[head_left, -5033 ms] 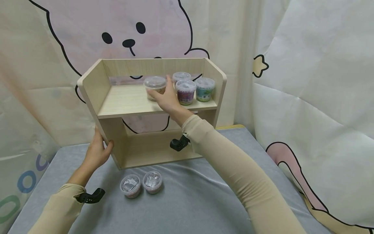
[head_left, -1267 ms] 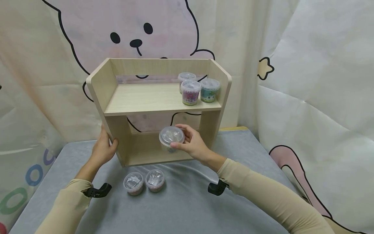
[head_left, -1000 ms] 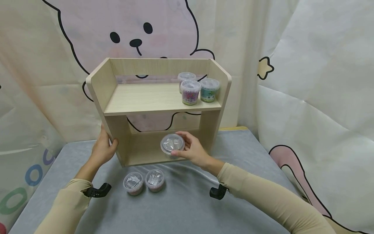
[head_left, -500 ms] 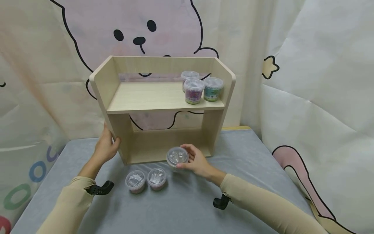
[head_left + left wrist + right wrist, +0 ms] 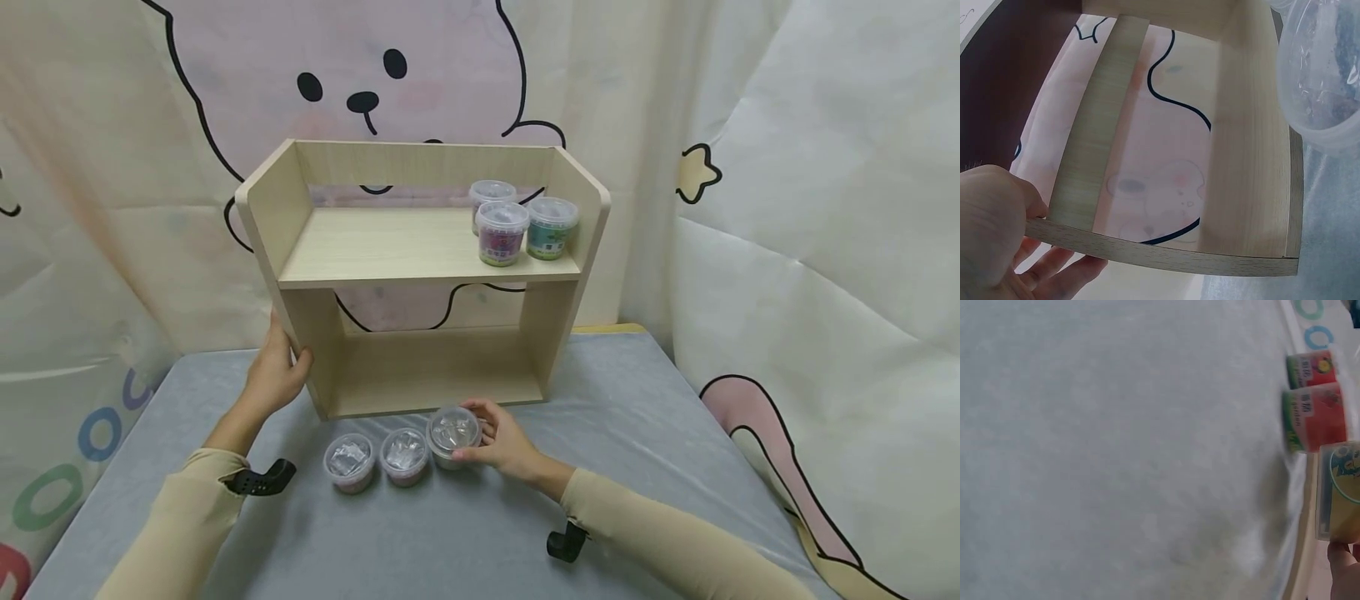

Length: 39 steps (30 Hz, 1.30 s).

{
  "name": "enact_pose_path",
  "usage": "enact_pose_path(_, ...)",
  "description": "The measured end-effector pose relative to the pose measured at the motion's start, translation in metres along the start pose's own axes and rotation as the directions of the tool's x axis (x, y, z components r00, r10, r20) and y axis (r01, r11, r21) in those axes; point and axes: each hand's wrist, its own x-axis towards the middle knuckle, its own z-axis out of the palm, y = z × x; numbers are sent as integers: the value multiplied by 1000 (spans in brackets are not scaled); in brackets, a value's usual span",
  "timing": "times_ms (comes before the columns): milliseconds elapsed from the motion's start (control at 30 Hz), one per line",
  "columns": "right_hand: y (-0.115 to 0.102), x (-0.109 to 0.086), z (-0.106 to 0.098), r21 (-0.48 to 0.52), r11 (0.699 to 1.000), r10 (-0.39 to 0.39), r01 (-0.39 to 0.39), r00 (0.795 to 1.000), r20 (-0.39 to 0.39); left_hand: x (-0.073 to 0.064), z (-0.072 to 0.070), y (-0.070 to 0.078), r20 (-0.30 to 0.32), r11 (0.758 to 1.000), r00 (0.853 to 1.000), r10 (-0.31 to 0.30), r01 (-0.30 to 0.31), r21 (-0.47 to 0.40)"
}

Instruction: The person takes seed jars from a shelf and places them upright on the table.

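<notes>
Head view, clock centred mid-frame. Hands are apart, each clamped on its own item.

Left hand [image 5: 276, 375], between 8 and 9 o'clock: grips the pale wooden shelf [image 5: 375, 246] by its left side panel. Left wrist view shows the panel edge between thumb and fingers.

Right hand [image 5: 502, 442], about 6 o'clock: pinches the clear-lidded cup [image 5: 452, 427], thumb on the near side, fingers on the far side. Cup is lid-up, in front of the shelf. Right wrist view shows a yellow label with blue on it. Can't tell if its base is on the cloth.

Two red-label cups [image 5: 405, 454] stand on the grey cloth [image 5: 420, 542] at 8 to 9 o'clock from the held cup, lids up, green band at the bottom. Nearer one is just beside the held cup; can't tell if they touch.

Upper board, right end: teal cup [image 5: 550, 237], purple cup [image 5: 501, 242] at its 9 o'clock, rear cup [image 5: 491, 190] at purple's 11, partly hidden.

Backdrop [image 5: 585, 83] behind, cartoon face at 11.
</notes>
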Motion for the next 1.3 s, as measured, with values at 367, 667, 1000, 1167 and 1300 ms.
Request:
enact_pose_path(367,13,-5,2,-32,999,21,-21,1000,12,1,0,-2,6,1000,1000,-5,4,4)
enact_pose_path(667,16,-7,2,-26,999,32,-31,999,18,0,0,-2,12,1000,1000,-15,15,7)
enact_pose_path(1000,21,-10,1,-47,998,50,-50,999,-6,0,-1,0,24,1000,1000,-14,14,14)
enact_pose_path(1167,24,-10,2,-93,995,31,-31,999,-10,1,0,0,25,1000,999,-25,24,18)
enact_pose_path(1300,24,-11,1,-116,993,34,-34,999,-2,0,0,-1,22,999,999,-35,35,21)
